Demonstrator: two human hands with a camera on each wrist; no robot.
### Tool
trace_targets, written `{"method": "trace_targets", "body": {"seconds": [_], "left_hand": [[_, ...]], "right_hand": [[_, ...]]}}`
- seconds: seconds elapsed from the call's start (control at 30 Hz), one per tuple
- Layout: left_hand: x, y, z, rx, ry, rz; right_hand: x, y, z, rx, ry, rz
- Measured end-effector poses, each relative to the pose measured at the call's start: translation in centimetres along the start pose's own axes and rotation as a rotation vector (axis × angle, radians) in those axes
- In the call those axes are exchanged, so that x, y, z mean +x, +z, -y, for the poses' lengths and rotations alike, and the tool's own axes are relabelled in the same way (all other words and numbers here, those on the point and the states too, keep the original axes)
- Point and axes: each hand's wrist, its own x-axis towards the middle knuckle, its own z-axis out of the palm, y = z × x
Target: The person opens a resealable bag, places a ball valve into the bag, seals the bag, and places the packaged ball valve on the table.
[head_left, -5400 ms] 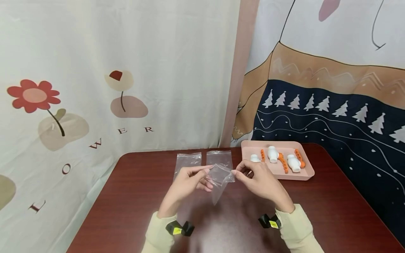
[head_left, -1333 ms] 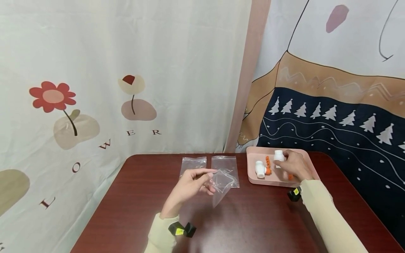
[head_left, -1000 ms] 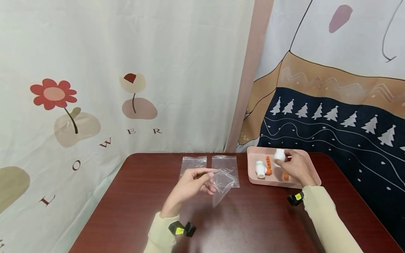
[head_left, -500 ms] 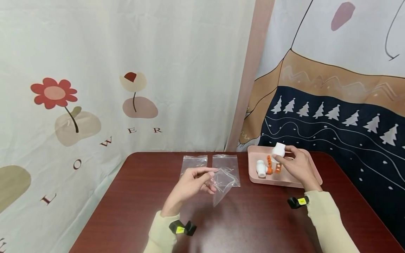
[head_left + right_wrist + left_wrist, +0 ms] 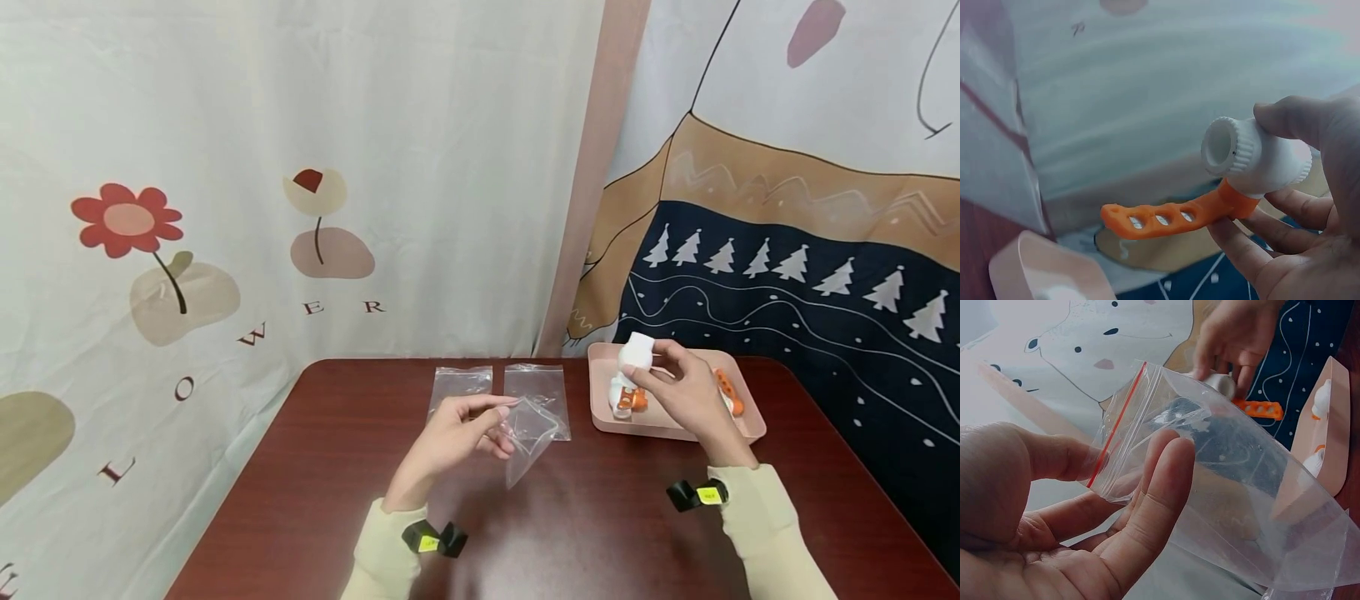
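My left hand (image 5: 448,437) pinches a clear zip bag (image 5: 531,450) between thumb and fingers above the table. In the left wrist view, the bag's red-lined zip end (image 5: 1129,425) sits at the thumb, and the film spreads away from the fingers. My right hand (image 5: 693,398) grips a white plastic ball valve (image 5: 637,353) raised over the tray's left part. The right wrist view shows its round ribbed opening (image 5: 1221,149) and long orange lever (image 5: 1160,219) with holes. Thumb and fingers hold the white body from opposite sides.
A pink tray (image 5: 660,430) stands at the back right of the brown table (image 5: 570,525). Inside are another white valve (image 5: 618,392), partly covered by the held one, and a valve with an orange lever (image 5: 729,388) at right. Two flat zip bags (image 5: 457,380) (image 5: 536,379) lie behind my left hand.
Earlier both hands were on the bag; my right hand then went to the tray and took hold of a valve. It has since lifted the valve and moved it left. My left hand stays put.
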Motion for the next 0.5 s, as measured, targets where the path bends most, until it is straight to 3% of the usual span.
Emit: {"method": "trace_targets", "body": {"seconds": [0.5], "left_hand": [[0.1, 0.1, 0.0, -0.004, -0.02, -0.013]], "right_hand": [[-2.3, 1.8, 3.9, 0.287, -0.192, 0.044]]}}
